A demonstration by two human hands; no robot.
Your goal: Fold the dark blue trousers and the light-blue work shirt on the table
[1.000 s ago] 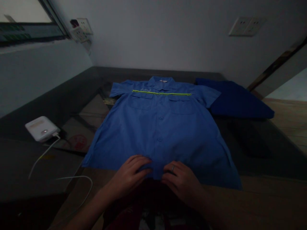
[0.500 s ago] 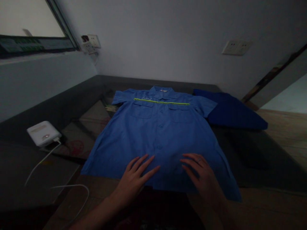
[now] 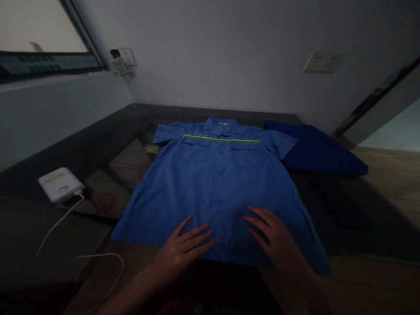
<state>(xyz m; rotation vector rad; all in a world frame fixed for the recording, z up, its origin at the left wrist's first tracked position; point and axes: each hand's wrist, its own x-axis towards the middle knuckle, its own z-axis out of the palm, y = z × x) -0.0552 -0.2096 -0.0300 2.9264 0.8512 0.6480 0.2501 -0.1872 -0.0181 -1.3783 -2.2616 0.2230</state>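
Note:
A blue short-sleeved button-up shirt (image 3: 197, 183) lies spread front side up, its collar at the far end and its hem toward me. A yellow-green stripe (image 3: 221, 140) crosses its chest above two flap pockets. My left hand (image 3: 185, 248) is at the lower hem, left of the button line, palm down with fingers spread. To the right of the buttons, my right hand (image 3: 271, 232) rests over the lower front, fingers apart and a ring on one of them. Neither hand grips the cloth.
The shirt lies on a dark, glossy tabletop (image 3: 348, 240). Darker blue folded cloth (image 3: 323, 151) sits at the back right, touching the right sleeve. At left is a white box-shaped device (image 3: 61, 186) with a white cable (image 3: 57, 223). Wall sockets (image 3: 324, 61) are behind.
My left hand has shifted slightly left and down, its fingers turning more to the right. My right hand has moved a little left. The shirt lies nearly as before.

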